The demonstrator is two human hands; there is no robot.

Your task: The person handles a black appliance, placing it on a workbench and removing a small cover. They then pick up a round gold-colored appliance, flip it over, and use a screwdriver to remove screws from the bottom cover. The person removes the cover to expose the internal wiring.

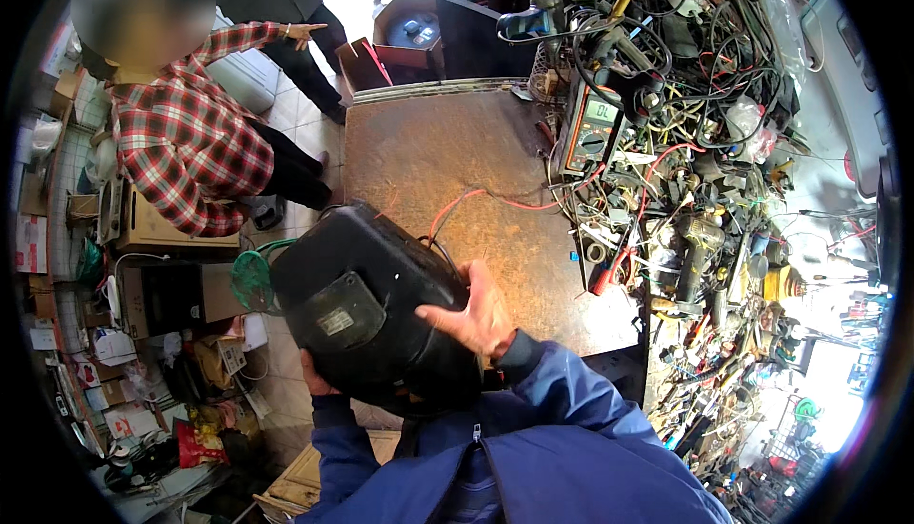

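Observation:
Between my two hands a bulky black boxy appliance (328, 267) is held tilted over the near left edge of the wooden bench. It has rounded edges and a raised panel with a small label. What kind of appliance it is, I cannot make out. My right hand (481, 315) grips its right side, thumb on the top face and the other fingers partly hidden. Against its lower left side is my left hand (314, 375), mostly hidden behind the casing. A thin red and black lead (495, 202) lies on the bench just beyond the appliance.
The wooden bench (428, 143) carries a multimeter (592, 134) and a red test probe (606, 278) along its right side. Beyond lies a dense heap of cables and tools, including a drill (700, 248). At the left, a person in a checked shirt (181, 134) points; another stands behind.

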